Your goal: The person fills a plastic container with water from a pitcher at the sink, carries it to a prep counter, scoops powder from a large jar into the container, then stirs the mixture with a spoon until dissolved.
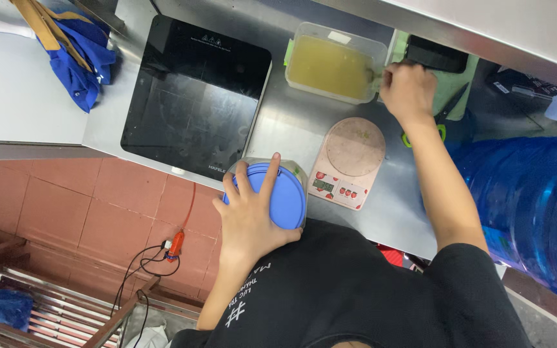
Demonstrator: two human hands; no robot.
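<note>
Hands are working beside the kitchen scale [348, 162]: left hand [251, 216] spreading flat on a smooth blue lid [285, 193], right hand [409, 90] fisting by the heavy-looking, sloshy liquid tub [334, 63].

Stainless-steel worktop [291, 125], carrying a black induction hob [195, 96] at the left end. Beside it: a clear rectangular tub of yellowish liquid [333, 64] toward the back, a round-topped kitchen scale [349, 161] in front of it, a blue-lidded container [288, 193] at the near edge. Further right: a green mat [449, 87] with green-handled scissors [443, 119] and a black flat device [436, 55].
</note>
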